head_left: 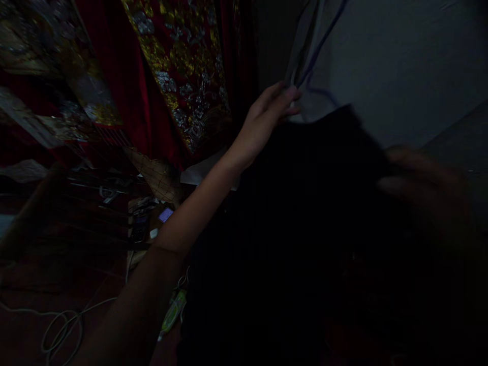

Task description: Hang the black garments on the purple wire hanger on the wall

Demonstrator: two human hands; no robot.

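Observation:
A large black garment (305, 203) fills the middle of the view, so dark that its folds hardly show. Its curved upper edge runs between my two hands. My left hand (274, 104) is stretched forward at the garment's upper left corner, fingers closed on it beside hanging cords. At the right edge of the cloth is my right hand (419, 173), smeared by motion, its thumb and fingers closed around the fabric. A purple cord (320, 48) hangs just beyond my left hand against the pale wall.
Red curtain cloth with gold and silver sequins (183, 66) hangs at the upper left. A small lit screen (165, 215) lies below it. On the floor are a coiled white cable (63, 330) and a green-and-white power strip (174, 311). The pale wall (400, 61) stands at right.

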